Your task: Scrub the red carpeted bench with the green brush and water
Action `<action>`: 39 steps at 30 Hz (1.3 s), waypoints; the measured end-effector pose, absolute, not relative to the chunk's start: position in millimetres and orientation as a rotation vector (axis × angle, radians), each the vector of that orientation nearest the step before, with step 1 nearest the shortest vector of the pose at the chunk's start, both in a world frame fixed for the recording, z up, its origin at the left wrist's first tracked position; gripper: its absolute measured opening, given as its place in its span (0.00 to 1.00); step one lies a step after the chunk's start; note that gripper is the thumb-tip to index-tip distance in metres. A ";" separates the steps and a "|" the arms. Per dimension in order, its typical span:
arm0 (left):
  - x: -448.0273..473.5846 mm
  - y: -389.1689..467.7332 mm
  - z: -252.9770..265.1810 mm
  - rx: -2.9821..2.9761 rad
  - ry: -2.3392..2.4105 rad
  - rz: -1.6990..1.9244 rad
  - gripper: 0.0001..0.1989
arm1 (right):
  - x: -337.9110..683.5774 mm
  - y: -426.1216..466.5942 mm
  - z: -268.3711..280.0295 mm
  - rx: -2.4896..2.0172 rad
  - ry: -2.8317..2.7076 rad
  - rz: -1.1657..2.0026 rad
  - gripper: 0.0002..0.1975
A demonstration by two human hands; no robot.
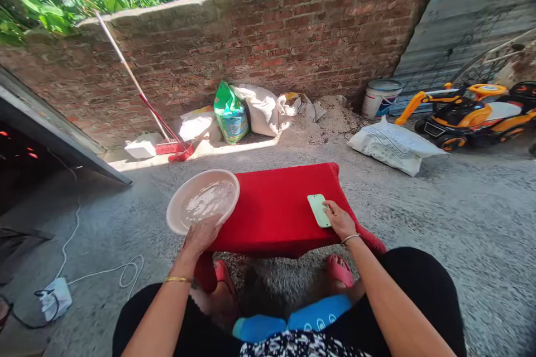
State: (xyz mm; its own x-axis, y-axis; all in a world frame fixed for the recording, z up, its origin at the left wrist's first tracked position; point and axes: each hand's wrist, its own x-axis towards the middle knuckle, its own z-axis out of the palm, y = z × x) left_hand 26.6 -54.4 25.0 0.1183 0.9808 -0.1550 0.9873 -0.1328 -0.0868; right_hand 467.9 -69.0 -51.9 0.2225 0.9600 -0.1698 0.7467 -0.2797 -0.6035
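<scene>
The phone (pixel 317 209) lies on the right part of the red cloth (pixel 272 201), its pale green face up and its long side slanting slightly. The right hand (pixel 341 222) comes in from the phone's right and near side; its bent fingers reach over the right edge and touch the face around the middle, while the palm and wrist stay off to the right over the cloth. Whether those fingers grip the phone or only rest on it, I cannot tell. At the other end of the cloth, the basin (pixel 175 216) sits to the left of the phone and well apart from it, its left side reaching out past the cloth's edge. It holds clear liquid that throws back bright light. The left hand (pixel 203 234) is at the basin's near rim, towards the right, with the basin mostly beyond it; the hand touches the rim, but the fingers are partly hidden, so I cannot tell how firmly they close on it. A bangle circles each wrist. The cloth-covered top stands in front of the person's knees, with red sandals (pixel 340 270) beneath, and a brick wall (pixel 268 44) rises beyond.
</scene>
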 end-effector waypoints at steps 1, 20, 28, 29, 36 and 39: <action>27.8 -55.1 25.8 2.312 2.053 -0.271 0.22 | 468.4 -68.9 -51.7 -2.110 -1.578 0.743 0.19; 16.4 -46.5 35.3 2.331 1.472 -0.044 0.28 | 396.8 -63.9 -7.7 -2.521 -1.675 0.497 0.26; 25.8 -48.8 21.3 2.468 1.613 -0.083 0.24 | 223.4 -29.3 -9.4 -2.192 -1.801 0.642 0.26; 26.3 -49.3 19.8 2.489 1.624 -0.081 0.25 | 208.4 -26.9 -9.8 -2.192 -1.830 0.632 0.26; 22.8 -48.8 9.7 2.543 1.618 -0.024 0.22 | 275.6 -23.4 -4.5 -2.376 -1.926 0.372 0.22; 22.2 -48.6 7.9 2.511 1.616 -0.006 0.22 | 348.6 -31.2 2.5 -2.632 -1.639 0.314 0.23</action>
State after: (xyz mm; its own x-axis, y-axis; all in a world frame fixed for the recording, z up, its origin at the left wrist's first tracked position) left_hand 22.2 -48.6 7.9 0.4179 0.9043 -0.0871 0.9049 -0.4059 0.1282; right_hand 348.6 -31.2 2.5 0.4266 0.8907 -0.1573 0.8856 -0.4466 -0.1271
